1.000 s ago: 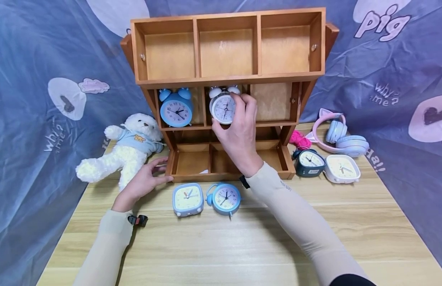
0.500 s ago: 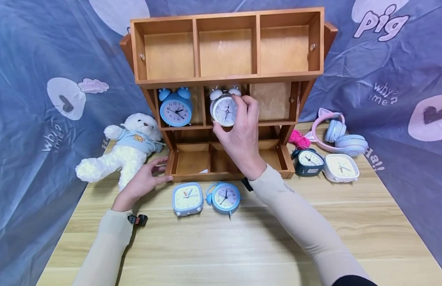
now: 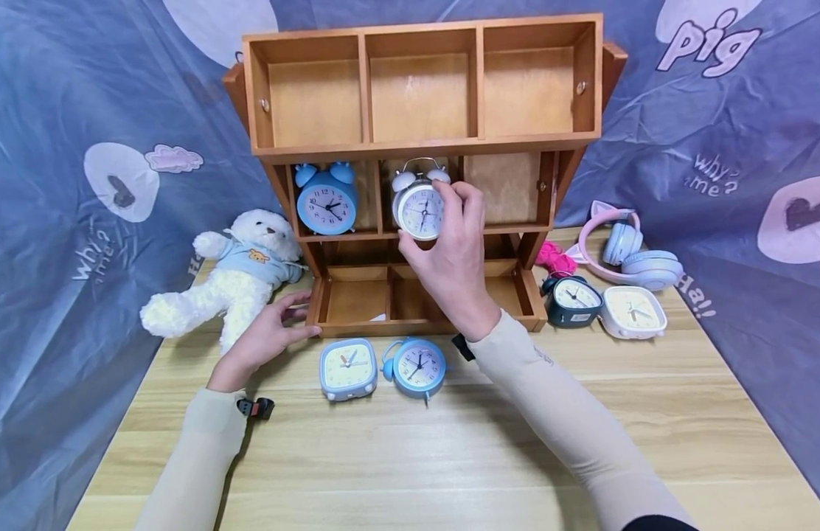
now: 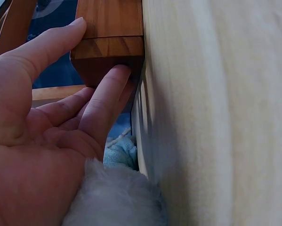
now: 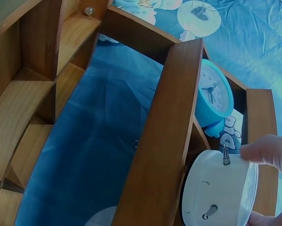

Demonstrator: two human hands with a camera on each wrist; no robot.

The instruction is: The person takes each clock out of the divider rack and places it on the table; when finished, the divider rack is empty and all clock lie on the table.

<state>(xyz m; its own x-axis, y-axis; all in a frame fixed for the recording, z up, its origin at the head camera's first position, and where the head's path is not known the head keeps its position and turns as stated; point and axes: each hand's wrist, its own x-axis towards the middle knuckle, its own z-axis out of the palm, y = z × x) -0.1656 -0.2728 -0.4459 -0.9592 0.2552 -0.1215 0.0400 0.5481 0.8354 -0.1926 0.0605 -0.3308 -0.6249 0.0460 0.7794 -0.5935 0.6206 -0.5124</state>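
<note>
My right hand (image 3: 450,258) pinches a white twin-bell alarm clock (image 3: 422,210) between thumb and fingers, at the front of the wooden shelf's middle centre compartment. Its white back and small metal legs (image 5: 226,155) show in the right wrist view. My left hand (image 3: 267,335) holds the lower left corner of the wooden shelf (image 3: 423,327), thumb on one face and fingers against another in the left wrist view. A blue twin-bell clock (image 3: 327,206) stands in the compartment to the left. On the table before the shelf lie a square blue clock (image 3: 348,369) and a round blue clock (image 3: 419,367).
A white teddy bear (image 3: 247,258) leans left of the shelf, close to my left hand. To the right are a dark green clock (image 3: 574,301), a white square clock (image 3: 633,313), cat-ear headphones (image 3: 649,267) and a pink bundle (image 3: 554,257). Printed blue cloth (image 3: 702,133) hangs behind.
My right hand has shifted slightly right and down with the white alarm clock, which sits lower in view; its top handle now shows. The left hand stays at the shelf corner.
</note>
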